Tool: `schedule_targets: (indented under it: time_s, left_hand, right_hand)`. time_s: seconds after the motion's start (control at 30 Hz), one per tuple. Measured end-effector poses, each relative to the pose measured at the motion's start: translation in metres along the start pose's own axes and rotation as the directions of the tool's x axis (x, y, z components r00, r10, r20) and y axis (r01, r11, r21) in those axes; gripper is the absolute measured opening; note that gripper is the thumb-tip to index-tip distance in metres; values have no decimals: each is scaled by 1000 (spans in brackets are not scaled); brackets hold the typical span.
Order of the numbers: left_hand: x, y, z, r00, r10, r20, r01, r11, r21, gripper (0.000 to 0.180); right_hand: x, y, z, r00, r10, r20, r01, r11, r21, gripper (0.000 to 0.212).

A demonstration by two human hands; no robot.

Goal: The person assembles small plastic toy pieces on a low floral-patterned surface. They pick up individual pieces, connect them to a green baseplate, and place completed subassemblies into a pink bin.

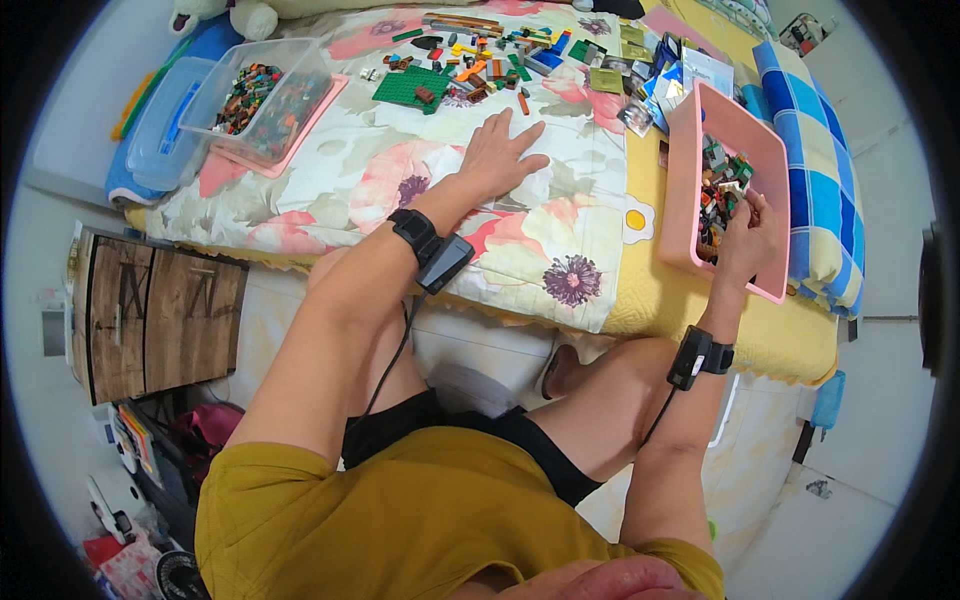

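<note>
My left hand [500, 158] lies on the floral cloth [400, 225] with its fingers spread and nothing in them. Just beyond its fingertips are loose toy building bricks [490, 70] in several colours and a green baseplate [412, 88] with a brown piece on it. On the right, my right hand [748, 240] reaches into a pink plastic bin [690, 235]. Its thumb and fingers are closed together over the mixed small bricks [715, 195] in there. Whatever is between those fingertips is too small to make out.
A clear plastic box [300, 65] of small bricks stands at the far left on a pink tray, beside a blue-clear lid [165, 130]. Packets and papers [665, 85] lie behind the pink bin. A folded checked quilt [815, 180] borders it on the right. The bed's yellow edge [740, 345] runs in front.
</note>
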State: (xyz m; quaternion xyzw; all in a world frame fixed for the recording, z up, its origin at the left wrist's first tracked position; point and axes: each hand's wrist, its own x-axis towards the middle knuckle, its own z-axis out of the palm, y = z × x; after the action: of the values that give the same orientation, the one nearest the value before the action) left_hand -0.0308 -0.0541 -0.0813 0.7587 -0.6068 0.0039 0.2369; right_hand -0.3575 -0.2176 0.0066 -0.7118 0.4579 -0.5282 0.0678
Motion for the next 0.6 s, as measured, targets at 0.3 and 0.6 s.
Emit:
schedule_targets:
  time_s: [0.3,0.6]
  left_hand:
    - [29,7,25,998,-40,-57,52,974,219,66]
    - [27,-2,34,953,-18,-301,36,998,54,55]
  right_hand:
    - [-2,-13,0,998,39,46,-33,992,-125,18]
    - [-7,-75,11,952,-280,-124,286,957,38,17]
